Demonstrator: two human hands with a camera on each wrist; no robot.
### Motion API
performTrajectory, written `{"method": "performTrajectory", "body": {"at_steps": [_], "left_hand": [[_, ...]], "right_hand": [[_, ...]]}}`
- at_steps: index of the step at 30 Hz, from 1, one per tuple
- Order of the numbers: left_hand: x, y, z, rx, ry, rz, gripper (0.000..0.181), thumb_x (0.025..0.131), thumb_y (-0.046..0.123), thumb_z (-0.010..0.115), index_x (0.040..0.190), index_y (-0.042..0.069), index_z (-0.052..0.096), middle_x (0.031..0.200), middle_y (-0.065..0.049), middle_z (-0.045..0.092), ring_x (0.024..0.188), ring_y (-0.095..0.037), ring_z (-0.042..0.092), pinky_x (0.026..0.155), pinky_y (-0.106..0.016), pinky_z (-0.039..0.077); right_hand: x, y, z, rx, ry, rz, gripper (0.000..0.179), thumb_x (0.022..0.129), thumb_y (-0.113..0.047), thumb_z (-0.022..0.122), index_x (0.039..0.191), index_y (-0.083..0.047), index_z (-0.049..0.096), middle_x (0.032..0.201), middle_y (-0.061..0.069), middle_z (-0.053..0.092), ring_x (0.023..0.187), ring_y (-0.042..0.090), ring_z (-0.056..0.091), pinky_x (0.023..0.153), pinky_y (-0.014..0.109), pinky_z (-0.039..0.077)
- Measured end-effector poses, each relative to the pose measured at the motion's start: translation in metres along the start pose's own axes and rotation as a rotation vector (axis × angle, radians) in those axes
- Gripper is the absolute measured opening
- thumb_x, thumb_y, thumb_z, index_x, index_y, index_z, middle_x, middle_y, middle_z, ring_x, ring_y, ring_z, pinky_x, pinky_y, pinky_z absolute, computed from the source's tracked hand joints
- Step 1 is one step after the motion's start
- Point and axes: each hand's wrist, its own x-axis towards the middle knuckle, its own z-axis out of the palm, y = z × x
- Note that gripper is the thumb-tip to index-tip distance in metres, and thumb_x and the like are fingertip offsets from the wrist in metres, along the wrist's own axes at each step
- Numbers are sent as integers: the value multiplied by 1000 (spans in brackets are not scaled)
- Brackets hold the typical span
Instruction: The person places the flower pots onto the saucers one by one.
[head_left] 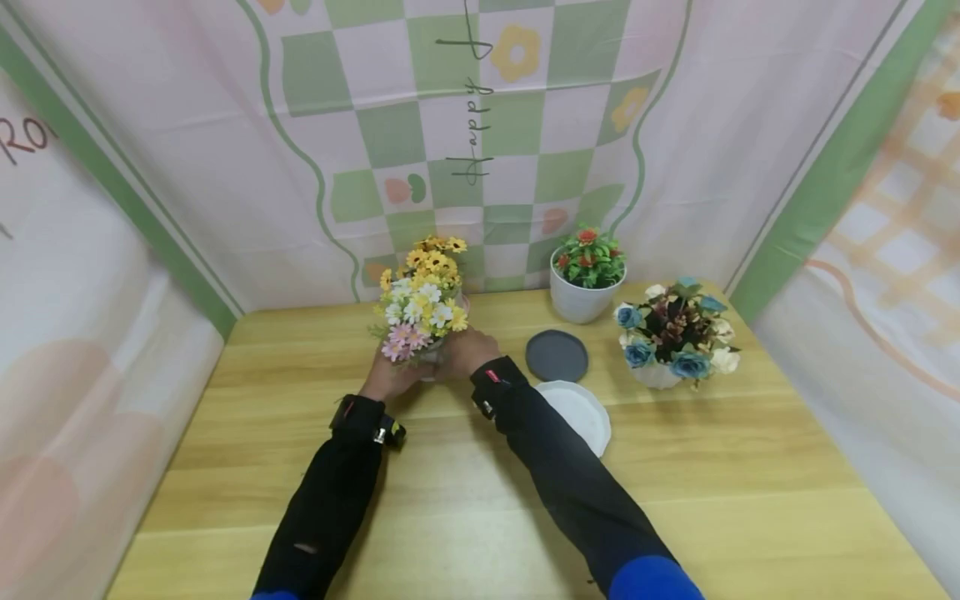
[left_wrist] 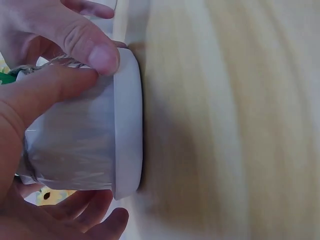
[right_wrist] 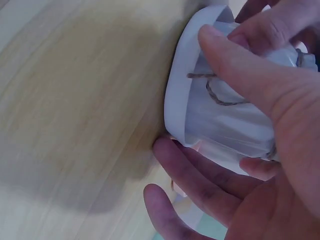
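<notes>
My left hand (head_left: 392, 377) grips a pale flower pot (left_wrist: 75, 137) wrapped in a translucent cover and tied with twine. Its thumb lies along the side, and the fingers reach round the far side. The pot's base sits in a white saucer (left_wrist: 129, 125), low over the wooden table. From the other side my right hand (head_left: 467, 354) holds the saucer, thumb at the rim and fingers at the opposite edge. White, yellow and pink flowers (head_left: 417, 312) rise from the pot and partly cover both hands in the head view.
Yellow sunflowers (head_left: 437, 260) stand just behind. To the right are a dark grey round saucer (head_left: 557, 356), a white scalloped saucer (head_left: 581, 412) partly under the right sleeve, a white pot (head_left: 581, 302) of red flowers and a pot of blue and cream roses (head_left: 690, 364). Patterned curtains surround the table.
</notes>
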Motion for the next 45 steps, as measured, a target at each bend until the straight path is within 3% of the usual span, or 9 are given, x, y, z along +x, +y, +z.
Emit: {"method": "performTrajectory", "body": {"at_steps": [5,9,13,15,20,28,33,39,45], "left_hand": [[-10,-3,0,-129,12,-20,100,78,3,87,163,8,35,166,-17,44,152,-38,43,130,-55,33],[-18,-6,0,-219,10,46,99,75,-10,84,161,7,38,163,-19,46,149,-41,46,128,-58,35],[-23,-6,-1,-220,1,94,104,73,-13,83,163,8,34,165,-18,43,152,-40,43,130,-59,32],[-27,-4,-2,-222,-12,79,110,71,-14,82,165,9,30,168,-18,38,154,-40,39,131,-59,30],[-36,8,-4,-175,-67,-45,117,72,-12,84,168,16,23,174,-12,29,160,-36,30,133,-56,26],[-52,32,0,-45,-141,-268,115,82,9,88,170,12,13,176,-17,19,163,-39,21,134,-56,20],[-61,51,8,37,-190,-330,112,85,18,88,167,0,15,174,-26,20,160,-45,23,132,-60,24],[-64,76,25,44,-315,-228,107,86,20,87,165,-6,20,169,-30,28,156,-47,32,130,-60,30],[-55,100,62,35,-447,-30,104,84,23,88,164,-2,26,163,-25,40,146,-39,47,125,-55,43]], "right_hand": [[-5,4,-1,52,0,-48,40,85,-57,82,95,-19,80,128,7,75,113,32,71,95,54,61],[-8,11,1,104,3,-147,24,83,-34,90,99,-21,80,123,4,76,115,28,70,97,53,61],[-15,18,1,164,1,-209,50,80,-23,92,126,-16,75,137,12,71,124,34,67,105,53,59],[-21,22,-1,170,-4,-181,76,80,-24,92,146,-8,60,148,21,62,131,40,63,108,57,57],[-35,41,-15,101,-14,-54,109,85,-39,88,166,-2,24,161,31,43,146,46,48,115,64,49],[-55,86,-48,32,122,36,89,91,-41,82,155,5,41,149,31,51,138,47,53,112,62,51],[-66,112,-61,49,365,29,68,92,-26,82,140,12,55,134,34,57,122,50,60,100,61,57],[-64,132,-74,-103,633,-5,44,92,-12,79,125,13,65,122,34,62,108,52,62,94,61,57],[-55,147,-86,-193,600,25,33,94,-9,75,118,13,68,118,34,65,106,53,62,92,63,57]]}}
